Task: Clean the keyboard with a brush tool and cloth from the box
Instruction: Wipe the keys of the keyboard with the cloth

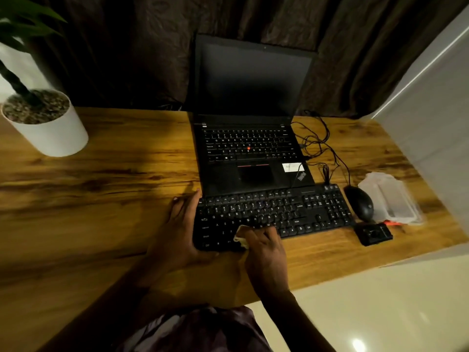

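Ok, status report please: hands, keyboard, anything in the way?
Left hand grips left end of keyboard. Right hand holds cloth on lower-left keys. Mouse at far right end, not in the way.

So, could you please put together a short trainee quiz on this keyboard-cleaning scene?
1. True or false: the right hand holds a pale crumpled cloth against the black external keyboard.
2. What lies just right of that keyboard? A red mug; B black computer mouse; C stapler.
3. Fill in: the left hand grips the keyboard's ____ end.
Key: 1 true; 2 B; 3 left.
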`<state>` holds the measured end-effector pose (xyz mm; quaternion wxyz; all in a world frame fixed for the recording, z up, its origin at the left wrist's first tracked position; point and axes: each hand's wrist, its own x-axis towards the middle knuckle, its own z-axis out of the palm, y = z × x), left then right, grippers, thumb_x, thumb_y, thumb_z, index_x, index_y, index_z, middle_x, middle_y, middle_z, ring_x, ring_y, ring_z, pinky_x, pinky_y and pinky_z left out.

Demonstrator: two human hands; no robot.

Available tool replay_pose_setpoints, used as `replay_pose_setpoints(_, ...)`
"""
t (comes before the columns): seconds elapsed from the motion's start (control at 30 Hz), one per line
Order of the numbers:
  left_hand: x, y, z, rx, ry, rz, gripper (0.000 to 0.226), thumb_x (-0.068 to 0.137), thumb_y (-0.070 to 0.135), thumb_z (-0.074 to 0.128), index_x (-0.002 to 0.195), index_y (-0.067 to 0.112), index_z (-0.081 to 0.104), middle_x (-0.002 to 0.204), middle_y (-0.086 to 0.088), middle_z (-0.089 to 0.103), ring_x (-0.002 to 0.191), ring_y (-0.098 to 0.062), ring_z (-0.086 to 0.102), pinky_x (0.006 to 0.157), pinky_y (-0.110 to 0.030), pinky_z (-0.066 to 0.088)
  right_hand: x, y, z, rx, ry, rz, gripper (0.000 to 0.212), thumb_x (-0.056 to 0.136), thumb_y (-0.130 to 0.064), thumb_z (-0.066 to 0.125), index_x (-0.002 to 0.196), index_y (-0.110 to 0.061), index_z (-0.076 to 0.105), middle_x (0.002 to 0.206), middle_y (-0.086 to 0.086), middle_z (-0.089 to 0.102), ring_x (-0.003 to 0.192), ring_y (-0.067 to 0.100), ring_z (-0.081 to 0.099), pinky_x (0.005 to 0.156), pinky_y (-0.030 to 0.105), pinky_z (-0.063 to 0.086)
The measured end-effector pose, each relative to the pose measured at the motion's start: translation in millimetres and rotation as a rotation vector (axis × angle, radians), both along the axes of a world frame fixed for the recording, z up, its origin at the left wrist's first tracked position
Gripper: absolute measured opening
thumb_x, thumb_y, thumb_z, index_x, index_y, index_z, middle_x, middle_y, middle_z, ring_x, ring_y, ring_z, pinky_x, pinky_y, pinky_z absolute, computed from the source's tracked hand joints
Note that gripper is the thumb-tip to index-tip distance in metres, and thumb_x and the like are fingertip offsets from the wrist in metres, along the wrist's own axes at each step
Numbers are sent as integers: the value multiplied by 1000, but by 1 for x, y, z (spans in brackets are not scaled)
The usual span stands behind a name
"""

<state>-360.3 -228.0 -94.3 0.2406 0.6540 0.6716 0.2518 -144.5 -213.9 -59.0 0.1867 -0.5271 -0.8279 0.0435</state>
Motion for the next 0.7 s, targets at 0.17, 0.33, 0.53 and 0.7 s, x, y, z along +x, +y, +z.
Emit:
replay_pose_setpoints(0.17, 0, 2, 1, -15, 23, -9, 149, 41, 73, 79, 158, 19, 5, 155, -5, 31, 145, -29, 22, 116, -54, 29, 23, 10, -1, -50, -91, -96, 49, 68, -5, 40, 101, -25, 70, 89, -5, 74, 87, 22, 52, 64, 31, 44)
replay_pose_setpoints(0.33, -2, 1, -1, 4, 23, -33, 147, 44, 76, 77, 158, 15, 7, 155, -8, 30, 145, -29, 20, 119, -55, 22, 30, 17, 2, -88, -93, -188, 52, 69, -8, 35, 104, -24, 70, 92, -4, 74, 87, 21, 50, 66, 32, 44)
replay_pose_setpoints(0.53, 0, 2, -6, -18, 3, -19, 149, 41, 75, 77, 157, 18, 4, 158, -7, 27, 147, -34, 16, 121, -55, 17, 27, 8, 2, -47, -114, -42, 41, 71, -9, 44, 101, -25, 68, 91, -5, 73, 84, 23, 55, 62, 34, 48)
replay_pose_setpoints(0.7, -2, 2, -6, -1, 6, -28, 145, 45, 83, 72, 158, 19, 6, 157, -6, 29, 146, -35, 19, 118, -57, 21, 58, 25, 2, -81, -125, -232, 41, 75, -7, 49, 108, -25, 67, 99, -3, 74, 91, 24, 55, 72, 37, 45)
